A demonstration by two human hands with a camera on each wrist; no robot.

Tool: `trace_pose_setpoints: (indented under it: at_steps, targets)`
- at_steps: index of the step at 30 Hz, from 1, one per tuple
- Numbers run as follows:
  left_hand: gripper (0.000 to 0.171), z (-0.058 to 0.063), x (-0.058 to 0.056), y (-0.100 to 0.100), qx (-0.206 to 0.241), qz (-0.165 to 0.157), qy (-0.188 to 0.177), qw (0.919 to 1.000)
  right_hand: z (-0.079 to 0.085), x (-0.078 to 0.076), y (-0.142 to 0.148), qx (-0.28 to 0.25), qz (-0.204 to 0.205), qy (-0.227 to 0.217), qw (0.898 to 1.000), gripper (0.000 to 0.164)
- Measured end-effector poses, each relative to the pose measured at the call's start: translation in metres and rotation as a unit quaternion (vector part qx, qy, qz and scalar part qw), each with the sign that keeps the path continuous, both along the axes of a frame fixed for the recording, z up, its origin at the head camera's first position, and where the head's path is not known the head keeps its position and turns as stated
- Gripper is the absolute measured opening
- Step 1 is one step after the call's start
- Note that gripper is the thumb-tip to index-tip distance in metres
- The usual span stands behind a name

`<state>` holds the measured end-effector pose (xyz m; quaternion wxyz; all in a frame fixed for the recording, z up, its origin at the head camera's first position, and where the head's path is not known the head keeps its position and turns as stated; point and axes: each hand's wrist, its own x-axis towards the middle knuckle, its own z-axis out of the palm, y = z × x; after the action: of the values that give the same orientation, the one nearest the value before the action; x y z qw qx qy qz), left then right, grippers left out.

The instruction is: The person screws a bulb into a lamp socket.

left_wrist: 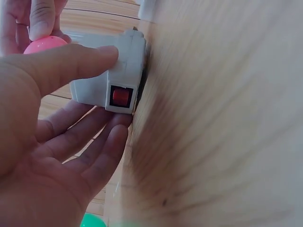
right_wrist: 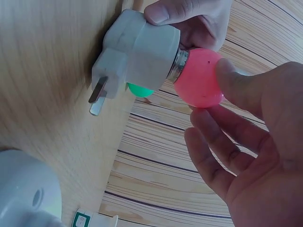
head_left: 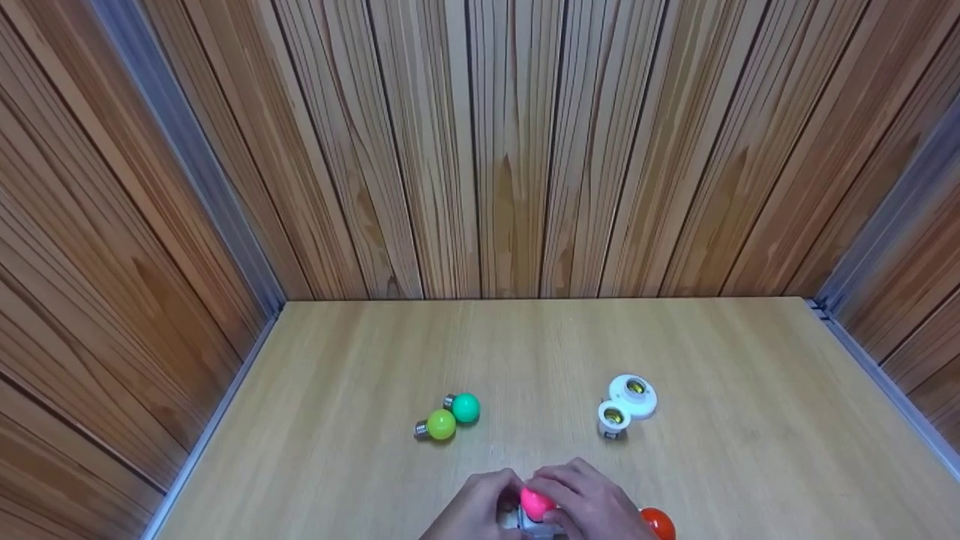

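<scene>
Near the table's front edge, my left hand (head_left: 478, 508) holds a white plug-in bulb socket (left_wrist: 89, 90). Its thumb lies on one side and its fingers on the other. A red rocker switch (left_wrist: 121, 97) shows on the socket's side, and two metal plug prongs (right_wrist: 97, 97) stick out in the right wrist view. My right hand (head_left: 592, 501) pinches a pink bulb (right_wrist: 199, 78) between thumb and fingers. The bulb's metal screw base (right_wrist: 178, 65) sits at the socket's mouth, with part of its thread visible.
A green bulb (head_left: 466, 408) and a yellow-green bulb (head_left: 441, 424) lie left of centre. A round white lamp holder (head_left: 645, 405) and a smaller white socket (head_left: 613, 426) stand on the right. An orange-red bulb (head_left: 658, 523) is beside my right hand. Wood-panelled walls (head_left: 510, 150) enclose the table.
</scene>
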<state>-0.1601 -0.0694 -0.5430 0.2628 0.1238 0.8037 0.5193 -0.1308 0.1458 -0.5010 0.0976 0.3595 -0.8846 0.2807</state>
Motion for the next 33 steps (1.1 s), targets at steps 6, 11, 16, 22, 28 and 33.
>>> trace_pose_setpoints:
  at_steps: [6,11,16,22,28,33]
  targets:
    - [0.032,0.001,0.0,0.002,-0.028,0.006,0.02,0.9994,-0.002,-0.001,-0.001,-0.005,0.017,-0.002,1.0,0.038]
    - [0.036,0.001,0.001,0.004,-0.032,0.014,0.012,0.9993,-0.001,0.0,-0.002,-0.002,0.015,-0.049,0.999,0.036]
    - [0.053,-0.001,0.001,0.001,-0.003,0.001,-0.009,1.0,-0.003,0.002,-0.005,-0.02,0.021,-0.043,0.999,0.032]
    - [0.043,-0.007,0.0,-0.007,0.049,-0.055,0.012,0.9972,-0.002,0.002,-0.004,-0.038,0.05,-0.074,0.995,0.036]
    - [0.039,-0.008,-0.001,-0.006,0.037,-0.046,0.03,0.9978,0.003,0.002,-0.001,-0.034,0.044,-0.161,0.985,0.042]
    - [0.046,-0.008,0.002,-0.003,0.02,-0.028,0.067,0.9972,0.003,0.003,-0.002,-0.018,0.024,-0.102,0.994,0.035]
